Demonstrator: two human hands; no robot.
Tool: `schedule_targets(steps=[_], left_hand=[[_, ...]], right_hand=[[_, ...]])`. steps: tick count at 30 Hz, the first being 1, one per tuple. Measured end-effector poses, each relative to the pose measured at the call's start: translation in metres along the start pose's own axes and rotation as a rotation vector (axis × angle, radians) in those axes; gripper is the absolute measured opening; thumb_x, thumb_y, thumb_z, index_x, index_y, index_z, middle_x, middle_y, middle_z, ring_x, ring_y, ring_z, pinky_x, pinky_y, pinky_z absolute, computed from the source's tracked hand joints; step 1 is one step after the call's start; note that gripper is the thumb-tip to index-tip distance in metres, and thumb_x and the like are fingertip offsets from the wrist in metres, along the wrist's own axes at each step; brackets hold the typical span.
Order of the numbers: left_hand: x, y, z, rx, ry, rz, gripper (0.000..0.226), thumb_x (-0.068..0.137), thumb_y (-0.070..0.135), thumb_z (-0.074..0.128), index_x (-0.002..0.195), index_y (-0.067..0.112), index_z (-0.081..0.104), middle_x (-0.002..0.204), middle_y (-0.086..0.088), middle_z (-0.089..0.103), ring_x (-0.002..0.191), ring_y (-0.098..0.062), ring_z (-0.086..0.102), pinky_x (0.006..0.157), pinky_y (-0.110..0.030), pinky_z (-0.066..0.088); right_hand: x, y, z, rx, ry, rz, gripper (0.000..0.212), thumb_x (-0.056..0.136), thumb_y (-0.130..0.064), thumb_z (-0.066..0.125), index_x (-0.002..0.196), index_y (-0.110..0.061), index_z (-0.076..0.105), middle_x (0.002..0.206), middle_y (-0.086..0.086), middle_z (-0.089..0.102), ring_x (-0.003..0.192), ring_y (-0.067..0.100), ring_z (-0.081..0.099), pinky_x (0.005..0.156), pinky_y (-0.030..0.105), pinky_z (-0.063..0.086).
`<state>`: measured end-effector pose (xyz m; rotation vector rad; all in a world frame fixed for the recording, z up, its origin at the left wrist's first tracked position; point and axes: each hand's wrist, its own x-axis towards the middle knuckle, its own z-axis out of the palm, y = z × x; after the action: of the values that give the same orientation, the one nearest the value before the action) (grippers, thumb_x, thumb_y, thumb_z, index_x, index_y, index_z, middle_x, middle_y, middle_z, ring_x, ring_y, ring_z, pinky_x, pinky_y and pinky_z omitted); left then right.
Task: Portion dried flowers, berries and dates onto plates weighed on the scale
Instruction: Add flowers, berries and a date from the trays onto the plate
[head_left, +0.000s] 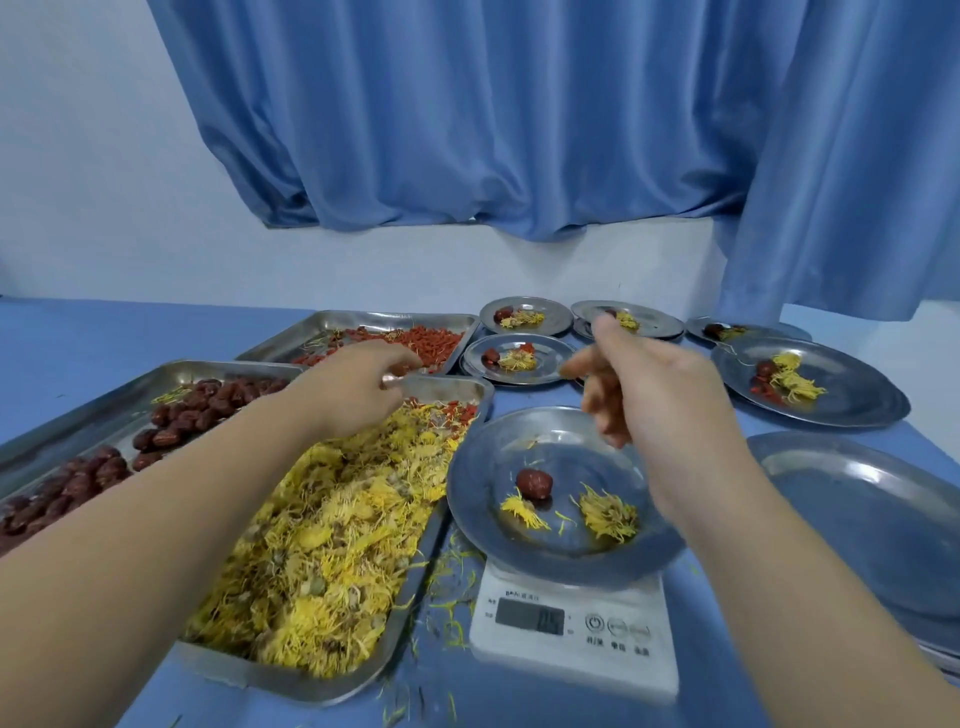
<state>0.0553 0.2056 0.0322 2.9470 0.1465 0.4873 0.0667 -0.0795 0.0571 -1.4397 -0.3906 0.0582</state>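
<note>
A steel plate (488, 499) sits on the white scale (571, 631). It holds one red date (534, 483) and two clumps of yellow dried flowers (608, 514). My right hand (660, 384) hovers above the plate's far edge with loosely spread fingers and nothing visible in them. My left hand (358, 387) reaches over the far end of the flower tray (291, 680). Its curled fingertips are at the near edge of the tray of red berries (415, 340); what they hold is hidden. The tray of dates (78, 410) lies at the left.
Several filled plates stand behind and to the right, such as a plate (519, 358) beside the berry tray and a larger plate (852, 395). A stack of bare plates (857, 519) lies right of the scale. Loose petals litter the blue tabletop (447, 613). A blue curtain hangs behind.
</note>
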Motion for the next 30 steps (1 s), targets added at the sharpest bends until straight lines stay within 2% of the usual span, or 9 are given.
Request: schedule_targets(steps=[4,7,9,14,17,20,22,25,30], left_hand=[[0.034,-0.041,0.002,-0.46,0.189,-0.291,0.029,0.092,0.017,0.056,0.118,0.029,0.06,0.112,0.005,0.065,0.076,-0.008,0.067,0.054,-0.02,0.052],[0.061,-0.062,0.016,-0.713,0.189,-0.427,0.023,0.093,0.012,0.056,0.11,0.025,0.063,0.114,-0.001,0.062,0.094,-0.024,0.065,0.067,-0.048,0.061],[0.078,-0.076,0.029,-0.659,0.144,-0.432,0.024,0.092,0.011,0.056,0.112,0.022,0.064,0.114,-0.002,0.062,0.097,-0.03,0.063,0.07,-0.056,0.059],[0.117,-0.099,0.05,-0.286,-0.088,-0.376,0.022,0.095,0.017,0.052,0.113,0.021,0.063,0.113,0.003,0.06,0.086,-0.016,0.062,0.066,-0.038,0.06],[0.141,-0.101,0.066,-0.062,-0.172,-0.333,0.029,0.097,0.017,0.048,0.123,0.016,0.063,0.129,-0.005,0.06,0.101,-0.017,0.057,0.088,-0.035,0.049],[0.163,-0.092,0.084,-0.028,-0.247,-0.287,0.031,0.099,0.018,0.049,0.127,0.017,0.062,0.138,-0.005,0.056,0.123,-0.022,0.052,0.105,-0.037,0.037],[0.175,-0.084,0.091,-0.044,-0.349,-0.27,0.031,0.099,0.021,0.052,0.128,0.018,0.063,0.139,-0.004,0.056,0.127,-0.022,0.049,0.109,-0.037,0.032],[0.185,-0.075,0.092,-0.005,-0.459,-0.289,0.031,0.095,0.011,0.054,0.122,0.021,0.068,0.134,-0.001,0.06,0.115,-0.022,0.054,0.104,-0.04,0.037],[0.187,-0.07,0.095,0.034,-0.429,-0.302,0.043,0.087,-0.007,0.048,0.107,0.02,0.074,0.116,-0.001,0.064,0.099,-0.02,0.055,0.098,-0.039,0.045]], right_hand=[[0.046,-0.002,0.009,-0.078,-0.001,-0.037,0.04,0.088,-0.04,0.056,0.059,-0.017,0.072,0.047,-0.003,0.054,0.039,0.008,0.044,0.037,0.017,0.036],[0.073,0.01,0.013,-0.183,-0.038,-0.007,0.036,0.087,-0.04,0.057,0.064,-0.017,0.072,0.049,-0.002,0.057,0.042,0.008,0.047,0.039,0.019,0.038],[0.086,0.02,0.013,-0.248,-0.073,0.001,0.034,0.088,-0.039,0.058,0.065,-0.018,0.071,0.05,-0.002,0.059,0.043,0.009,0.048,0.041,0.023,0.039],[0.103,0.039,0.011,-0.321,-0.192,0.058,0.027,0.087,-0.033,0.059,0.067,-0.021,0.073,0.053,-0.001,0.061,0.045,0.01,0.05,0.043,0.024,0.04],[0.108,0.043,0.006,-0.322,-0.197,0.053,0.028,0.086,-0.037,0.059,0.069,-0.022,0.074,0.054,-0.001,0.062,0.045,0.01,0.051,0.043,0.024,0.041],[0.112,0.047,0.006,-0.32,-0.203,0.036,0.027,0.081,-0.041,0.059,0.069,-0.022,0.073,0.053,-0.001,0.062,0.045,0.01,0.051,0.044,0.024,0.041],[0.114,0.05,0.007,-0.341,-0.204,0.019,0.027,0.075,-0.045,0.057,0.068,-0.024,0.073,0.053,-0.001,0.063,0.045,0.009,0.051,0.044,0.026,0.041],[0.114,0.053,0.007,-0.363,-0.198,-0.007,0.027,0.078,-0.046,0.057,0.068,-0.027,0.073,0.054,-0.002,0.063,0.044,0.009,0.051,0.045,0.025,0.041],[0.114,0.053,0.005,-0.383,-0.182,-0.044,0.025,0.081,-0.042,0.057,0.07,-0.026,0.073,0.054,-0.003,0.064,0.045,0.008,0.052,0.046,0.024,0.041]])
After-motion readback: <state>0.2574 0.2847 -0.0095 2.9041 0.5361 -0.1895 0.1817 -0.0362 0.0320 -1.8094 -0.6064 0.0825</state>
